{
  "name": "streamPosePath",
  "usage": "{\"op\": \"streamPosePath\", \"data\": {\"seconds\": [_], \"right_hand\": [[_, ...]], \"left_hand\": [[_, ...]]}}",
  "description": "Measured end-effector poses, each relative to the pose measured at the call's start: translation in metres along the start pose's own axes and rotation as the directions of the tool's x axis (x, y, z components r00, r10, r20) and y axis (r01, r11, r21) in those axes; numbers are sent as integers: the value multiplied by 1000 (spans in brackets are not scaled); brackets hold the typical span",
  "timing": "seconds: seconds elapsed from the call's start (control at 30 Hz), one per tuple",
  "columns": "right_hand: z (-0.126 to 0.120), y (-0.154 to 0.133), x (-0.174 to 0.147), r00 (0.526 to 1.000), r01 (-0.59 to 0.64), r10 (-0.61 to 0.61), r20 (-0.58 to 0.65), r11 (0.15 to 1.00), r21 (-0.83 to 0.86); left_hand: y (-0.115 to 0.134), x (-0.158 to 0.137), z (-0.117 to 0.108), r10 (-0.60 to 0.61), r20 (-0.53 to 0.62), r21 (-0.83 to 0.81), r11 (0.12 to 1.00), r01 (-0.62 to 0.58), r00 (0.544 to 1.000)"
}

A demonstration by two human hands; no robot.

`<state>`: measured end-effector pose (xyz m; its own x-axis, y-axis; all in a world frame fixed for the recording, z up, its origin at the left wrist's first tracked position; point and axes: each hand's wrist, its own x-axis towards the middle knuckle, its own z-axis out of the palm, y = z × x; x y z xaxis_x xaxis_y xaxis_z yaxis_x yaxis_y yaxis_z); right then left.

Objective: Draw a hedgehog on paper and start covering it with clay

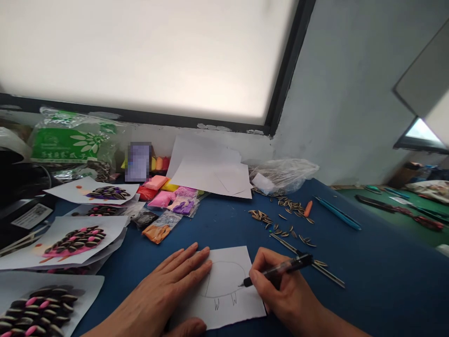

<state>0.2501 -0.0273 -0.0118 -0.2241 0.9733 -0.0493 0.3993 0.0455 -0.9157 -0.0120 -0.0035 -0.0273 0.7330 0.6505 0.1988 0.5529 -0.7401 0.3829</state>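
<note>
A small sheet of white paper (224, 313) lies on the blue table before me. On it is a thin line drawing (228, 279) of a rounded body with two small legs below. My left hand (175, 285) rests flat on the paper's left part, fingers stretched out, covering that side of the drawing. In my right hand (280, 285) is a black pen (278, 270), pinched between thumb and fingers. Its tip points left, at the right end of the body's outline; whether it touches the paper I cannot tell.
Sheets bearing seed-covered animal pictures (75, 241) lie at the left. Clay packets (163, 227), blank paper (206, 173) and a green seed bag (70, 145) stand toward the wall. Loose sunflower seeds (259, 216), thin sticks (328, 273) and blue tweezers (336, 213) lie right.
</note>
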Motion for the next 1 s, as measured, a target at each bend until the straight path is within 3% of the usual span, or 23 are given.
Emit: {"op": "streamPosePath", "data": {"seconds": [0.17, 0.4, 0.77, 1.0], "right_hand": [[-6, 2, 1, 1000, -13, 14, -23, 1000, 14], [-11, -1, 0, 995, 77, -81, -66, 996, -53], [-8, 2, 1, 998, 59, -64, -30, 987, -149], [-7, 7, 2, 998, 50, -53, -31, 994, -99]], "left_hand": [[-4, -1, 1, -4, 4, 27, 1000, 4, 1000], [-6, -2, 1, -3, -4, 59, 998, 3, 1000], [-8, -2, 0, 8, 19, 24, 1000, -9, 1000], [-7, -4, 0, 30, 23, 48, 998, -31, 999]]}}
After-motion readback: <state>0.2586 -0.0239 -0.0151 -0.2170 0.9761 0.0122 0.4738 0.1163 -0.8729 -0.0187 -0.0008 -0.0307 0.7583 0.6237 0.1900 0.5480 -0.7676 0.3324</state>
